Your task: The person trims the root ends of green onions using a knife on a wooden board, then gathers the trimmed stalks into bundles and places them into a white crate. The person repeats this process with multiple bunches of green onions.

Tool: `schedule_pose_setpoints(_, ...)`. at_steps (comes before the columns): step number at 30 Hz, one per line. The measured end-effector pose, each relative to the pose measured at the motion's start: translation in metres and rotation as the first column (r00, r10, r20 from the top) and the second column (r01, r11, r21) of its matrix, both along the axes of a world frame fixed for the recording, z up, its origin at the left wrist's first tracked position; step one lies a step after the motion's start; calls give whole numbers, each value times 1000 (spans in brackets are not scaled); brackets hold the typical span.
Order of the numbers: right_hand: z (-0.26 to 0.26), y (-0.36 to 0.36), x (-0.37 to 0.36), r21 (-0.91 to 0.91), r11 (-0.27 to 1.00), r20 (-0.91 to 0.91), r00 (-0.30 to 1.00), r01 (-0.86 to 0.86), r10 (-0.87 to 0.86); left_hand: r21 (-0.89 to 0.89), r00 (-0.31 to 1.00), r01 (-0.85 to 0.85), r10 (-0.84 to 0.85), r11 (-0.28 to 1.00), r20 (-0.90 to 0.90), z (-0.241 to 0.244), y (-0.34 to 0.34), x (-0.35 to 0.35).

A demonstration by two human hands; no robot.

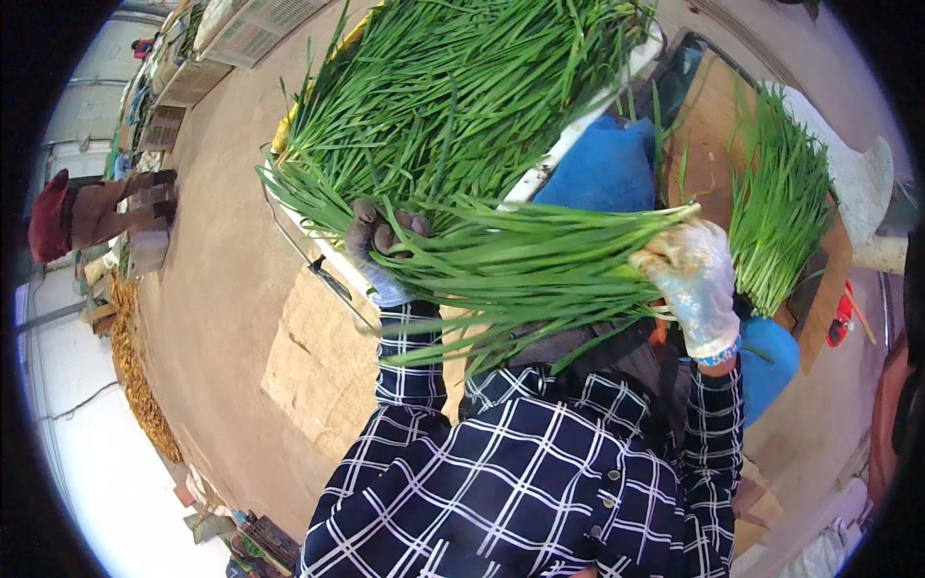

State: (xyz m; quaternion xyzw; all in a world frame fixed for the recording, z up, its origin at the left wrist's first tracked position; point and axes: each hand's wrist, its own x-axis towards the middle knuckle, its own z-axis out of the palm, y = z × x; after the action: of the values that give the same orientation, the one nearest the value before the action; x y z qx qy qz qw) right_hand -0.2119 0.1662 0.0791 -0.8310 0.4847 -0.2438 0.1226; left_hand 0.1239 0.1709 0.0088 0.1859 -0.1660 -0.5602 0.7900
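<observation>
My right hand (690, 278), in a whitish patterned glove, grips the pale stem ends of a bunch of long green leaves (535, 253) that look like Chinese chives. The bunch stretches left across my lap, its tips loose and somewhat blurred. My left hand (383, 242), in a dark-palmed glove, has curled fingers at the near left edge of a heaped pile of the same greens (448, 101); leaves cover part of it, and its hold cannot be told. A white-edged container (560, 155) bears the pile. Another bunch (780, 202) lies on a brown board at the right.
Blue cloth (600, 166) shows between the container and the brown board (712, 123). Flattened cardboard (318, 361) lies on the floor at the left. Crates (253, 32) stand at the upper left, near another person (87, 213). A red-handled tool (840, 318) lies at the right.
</observation>
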Motion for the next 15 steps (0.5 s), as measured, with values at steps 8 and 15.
schedule_pose_setpoints(8, -4, 23, -15, -159, 935, -198, 918, 316, -344, -180, 998, 61, -59, 982, 21, -9, -3, 6)
schedule_pose_setpoints(15, -35, 63, -60, -7, 726, -185, 713, 687, -676, -180, 990, 134, -139, 975, -12, -12, -1, 17)
